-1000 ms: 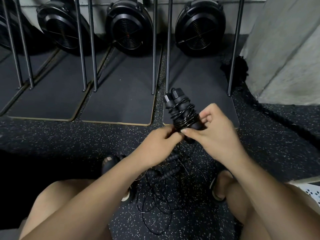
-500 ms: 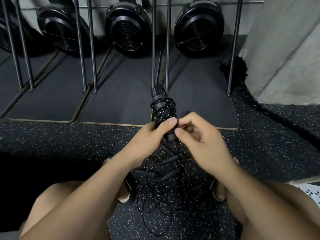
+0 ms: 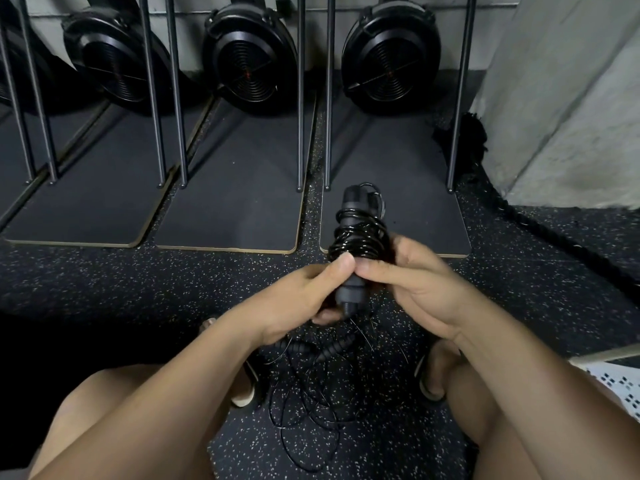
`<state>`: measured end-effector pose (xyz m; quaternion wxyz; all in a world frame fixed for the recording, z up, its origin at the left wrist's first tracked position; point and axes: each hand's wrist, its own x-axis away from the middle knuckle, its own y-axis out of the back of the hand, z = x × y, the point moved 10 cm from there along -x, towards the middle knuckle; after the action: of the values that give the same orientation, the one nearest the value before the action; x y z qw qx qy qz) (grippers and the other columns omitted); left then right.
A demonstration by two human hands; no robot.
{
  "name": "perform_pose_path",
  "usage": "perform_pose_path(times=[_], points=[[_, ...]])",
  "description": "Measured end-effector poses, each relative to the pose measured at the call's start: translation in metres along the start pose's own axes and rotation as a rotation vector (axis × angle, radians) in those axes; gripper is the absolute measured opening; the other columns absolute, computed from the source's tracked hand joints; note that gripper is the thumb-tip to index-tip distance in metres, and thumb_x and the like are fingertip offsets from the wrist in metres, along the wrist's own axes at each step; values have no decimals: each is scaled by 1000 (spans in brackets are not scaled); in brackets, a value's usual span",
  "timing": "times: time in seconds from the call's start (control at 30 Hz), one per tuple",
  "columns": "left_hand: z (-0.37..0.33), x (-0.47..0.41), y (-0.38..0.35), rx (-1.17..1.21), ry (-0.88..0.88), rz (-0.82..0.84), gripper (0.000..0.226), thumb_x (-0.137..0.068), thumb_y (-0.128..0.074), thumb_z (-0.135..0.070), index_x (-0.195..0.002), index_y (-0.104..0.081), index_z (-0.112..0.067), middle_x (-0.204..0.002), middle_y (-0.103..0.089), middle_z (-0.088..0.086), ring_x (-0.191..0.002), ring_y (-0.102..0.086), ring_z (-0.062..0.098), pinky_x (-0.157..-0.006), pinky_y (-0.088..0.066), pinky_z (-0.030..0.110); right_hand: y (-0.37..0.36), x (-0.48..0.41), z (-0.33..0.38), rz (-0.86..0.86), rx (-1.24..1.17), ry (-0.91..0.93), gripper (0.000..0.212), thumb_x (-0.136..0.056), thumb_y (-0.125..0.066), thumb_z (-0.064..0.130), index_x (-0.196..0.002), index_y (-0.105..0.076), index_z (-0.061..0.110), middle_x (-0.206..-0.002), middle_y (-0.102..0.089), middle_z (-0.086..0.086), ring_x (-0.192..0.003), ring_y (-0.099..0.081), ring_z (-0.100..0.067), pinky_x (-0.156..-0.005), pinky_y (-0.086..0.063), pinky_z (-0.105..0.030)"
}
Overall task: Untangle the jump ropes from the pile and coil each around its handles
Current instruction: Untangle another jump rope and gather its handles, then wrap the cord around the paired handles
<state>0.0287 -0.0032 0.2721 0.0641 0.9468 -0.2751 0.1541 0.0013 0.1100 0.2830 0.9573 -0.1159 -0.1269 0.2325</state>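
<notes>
Right hand [image 3: 422, 289] fingertips hidden behind coiled jump rope [image 3: 360, 237], pile [image 3: 311, 393] strands too thin to trace

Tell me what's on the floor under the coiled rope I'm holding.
A tangled pile of black ropes with ribbed handles, between your feet. Your left hand covers its top edge.

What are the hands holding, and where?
The black, shiny jump rope coiled round its handles. The left hand grips the handles' lower end; the right hand grips the bottom of the coils.

Head view, forward-down, close overhead.
</notes>
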Motion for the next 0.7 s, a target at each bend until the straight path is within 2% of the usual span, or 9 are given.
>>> perform_pose_path(times=[0.1, 0.2, 0.3, 0.4, 0.47, 0.57, 0.7], points=[[3, -2, 8, -33, 8, -63, 73, -99, -36, -80, -87, -65, -14, -69, -52, 7, -67, -39, 26, -64, -36, 31, 13, -3, 0, -152, 56, 44, 67, -79, -90, 21, -135, -60, 2, -124, -77, -11, -116, -74, -26, -102, -56, -39], [6, -4, 3, 91, 8, -43, 62, -103, -42, -62, -101, -67, -6, -83, -61, 7, -70, -51, 16, -66, -39, 27, 26, -3, 2, -270, 150, 79, 78, -71, -101, 36, -131, -59, 10, -123, -78, -7, -116, -75, -24, -101, -56, -41], [6, -6, 2, 185, -48, -22, 44, -109, -51, -38, -117, -66, 3, -103, -62, 9, -84, -59, 11, -71, -42, 26, 36, -3, 7, -347, 210, 100, 88, -61, -104, 45, -130, -57, 18, -122, -78, -3, -115, -75, -23, -103, -56, -46], [5, -6, 1, 278, -67, -11, 31, -107, -55, -23, -126, -69, -3, -110, -74, 4, -97, -69, 15, -79, -50, 23, 34, -3, 9, -319, 222, 102, 78, -67, -102, 33, -130, -59, 15, -115, -80, -3, -104, -78, -22, -91, -58, -41], [6, -7, -2, 354, -60, -1, 34, -108, -54, -18, -134, -67, -1, -124, -75, 11, -108, -72, 23, -85, -54, 26, 34, -2, 11, -327, 233, 112, 71, -67, -98, 29, -127, -63, 15, -114, -80, -1, -106, -77, -20, -96, -59, -41], [8, -9, -2, 394, -41, -22, 35, -113, -45, -13, -139, -64, 0, -131, -73, 18, -115, -72, 31, -90, -56, 30, 37, -1, 13, -359, 278, 135, 71, -68, -98, 38, -128, -64, 23, -120, -79, 5, -114, -75, -16, -107, -55, -44], [9, -11, 6, 240, -58, -113, 37, -108, -47, 1, -137, -69, -8, -128, -75, 13, -109, -72, 28, -89, -55, 31, 42, -1, 17, -395, 257, 163, 71, -70, -95, 38, -130, -60, 24, -119, -78, 8, -113, -74, -11, -107, -54, -39]])
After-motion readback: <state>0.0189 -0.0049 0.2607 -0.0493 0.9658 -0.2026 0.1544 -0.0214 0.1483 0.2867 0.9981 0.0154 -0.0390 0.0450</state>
